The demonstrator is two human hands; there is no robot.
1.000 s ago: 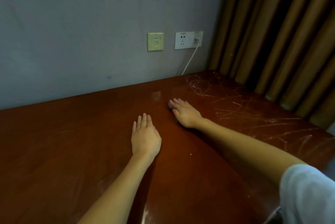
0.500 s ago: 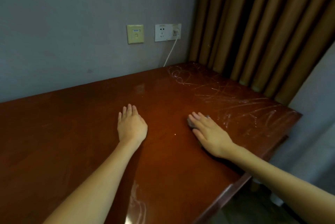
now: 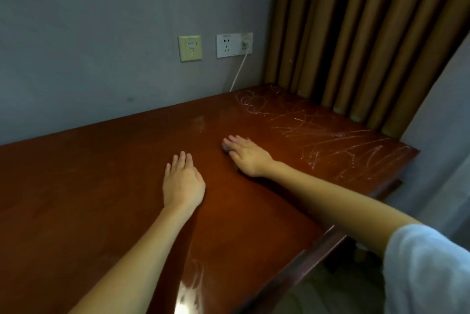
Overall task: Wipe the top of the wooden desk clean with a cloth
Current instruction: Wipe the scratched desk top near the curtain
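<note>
The desk [image 3: 101, 199] is marked with white scrawl [image 3: 318, 130] over its far right part. It is judged that firm, overlapping strokes should be carried into that area. The left hand [image 3: 181, 184] is laid flat, fingers together. The right hand [image 3: 248, 156] is pressed flat, fingers straight, on the cloth [image 3: 225, 147], which is mostly hidden beneath the fingers, near the scrawl.

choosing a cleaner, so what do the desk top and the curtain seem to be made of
Desk top: looks like wood or veneer under a glossy reddish-brown varnish; light glares off it near the front edge. Curtain: seemingly woven fabric, matte tan; it hangs in soft vertical folds.
</note>
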